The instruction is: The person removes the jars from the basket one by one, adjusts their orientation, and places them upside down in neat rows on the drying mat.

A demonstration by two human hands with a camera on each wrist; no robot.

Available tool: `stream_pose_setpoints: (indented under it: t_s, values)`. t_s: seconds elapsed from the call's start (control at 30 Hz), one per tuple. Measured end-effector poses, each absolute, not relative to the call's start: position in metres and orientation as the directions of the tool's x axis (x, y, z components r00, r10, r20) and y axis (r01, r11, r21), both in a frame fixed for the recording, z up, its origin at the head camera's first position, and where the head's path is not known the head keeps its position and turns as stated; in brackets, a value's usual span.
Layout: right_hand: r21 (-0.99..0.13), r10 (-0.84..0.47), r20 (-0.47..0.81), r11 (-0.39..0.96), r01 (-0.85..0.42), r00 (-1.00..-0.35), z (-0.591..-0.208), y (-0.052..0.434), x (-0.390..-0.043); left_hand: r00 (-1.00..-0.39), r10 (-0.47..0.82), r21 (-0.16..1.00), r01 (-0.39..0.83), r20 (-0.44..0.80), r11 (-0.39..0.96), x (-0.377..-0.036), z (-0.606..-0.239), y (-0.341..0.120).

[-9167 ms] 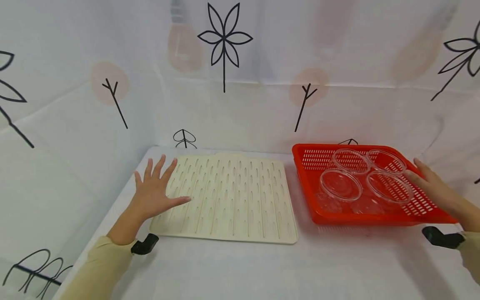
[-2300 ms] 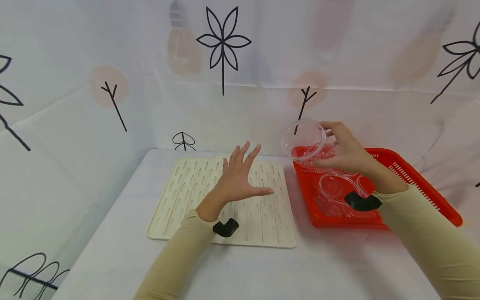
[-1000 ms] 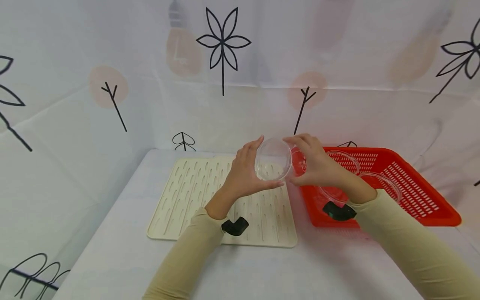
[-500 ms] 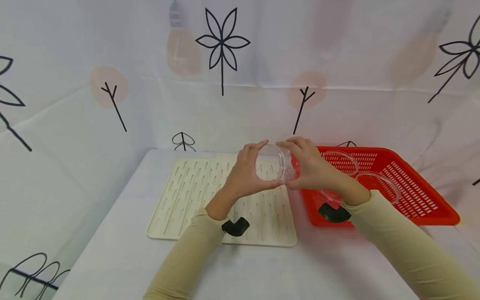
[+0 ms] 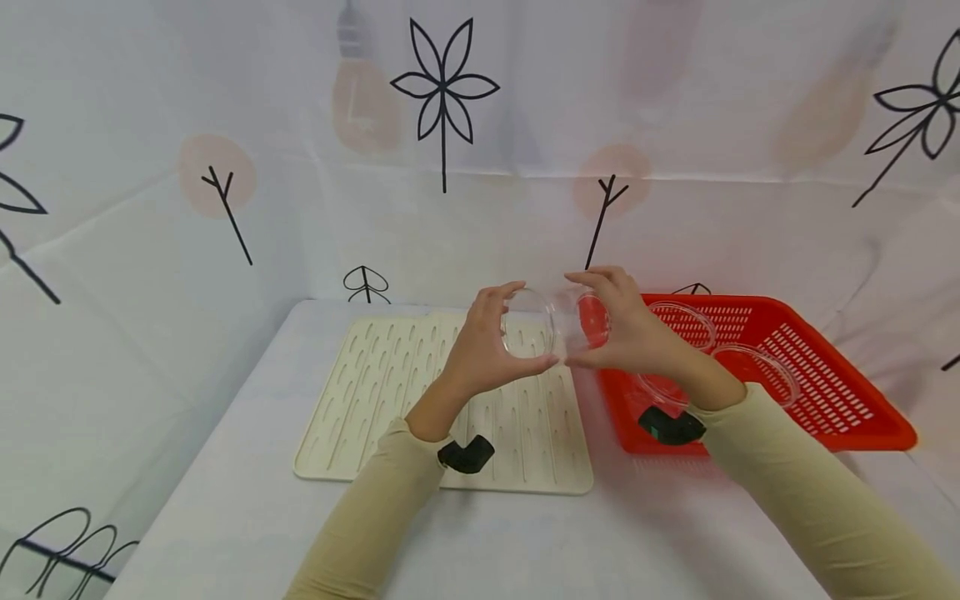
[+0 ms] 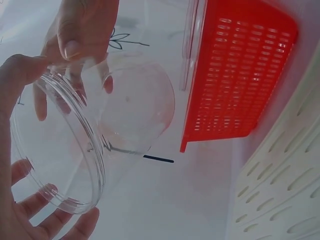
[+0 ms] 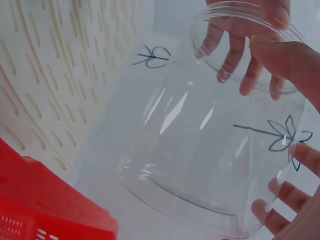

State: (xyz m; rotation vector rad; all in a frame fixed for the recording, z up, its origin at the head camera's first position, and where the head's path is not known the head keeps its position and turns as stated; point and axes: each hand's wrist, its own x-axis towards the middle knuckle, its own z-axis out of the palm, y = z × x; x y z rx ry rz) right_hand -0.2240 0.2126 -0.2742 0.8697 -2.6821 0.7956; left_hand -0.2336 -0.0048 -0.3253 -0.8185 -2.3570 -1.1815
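A clear plastic bowl [image 5: 557, 327] is held on its side in the air between both hands, above the right edge of the cream slotted mat [image 5: 390, 392]. My left hand [image 5: 529, 327] grips its wide rim with thumb below and fingers above. My right hand [image 5: 579, 321] grips the base end. In the left wrist view the rim ring sits in the left hand [image 6: 45, 150], with the bowl [image 6: 135, 110] stretching away from it. The right wrist view shows the bowl [image 7: 200, 140] from its base, inside the right hand [image 7: 285, 130]. Whether one piece or two nested ones, I cannot tell.
A red slotted basket [image 5: 825, 392] stands to the right of the mat with more clear bowls [image 5: 750, 367] in it. White patterned cloth covers the table and hangs as walls behind and at both sides. The basket's corner [image 6: 235, 75] lies close below the hands.
The right hand lifted the bowl from the basket and brought it left; the left hand rose from the mat and took its rim. In the last second the rim end shifted slightly left.
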Motion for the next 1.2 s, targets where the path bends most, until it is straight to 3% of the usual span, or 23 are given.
stream_pose_setpoints:
  t_s: [0.33, 0.77, 1.2]
  values:
    - [-0.538, -0.362, 0.420, 0.639, -0.549, -0.832, -0.278, 0.212, -0.222, -0.777, 0.309, 0.630, 0.627, 0.549, 0.458, -0.233, -0.327, -0.008]
    - [-0.720, -0.177, 0.382, 0.558, -0.412, -0.907, -0.287, 0.209, -0.216, -0.785, 0.281, 0.689, 0.620, 0.552, 0.376, -0.234, -0.328, -0.013]
    - [-0.779, -0.065, 0.374, 0.519, -0.351, -0.925, -0.302, 0.199, -0.213, -0.763, 0.221, 0.692, 0.645, 0.607, 0.324, -0.235, -0.329, -0.016]
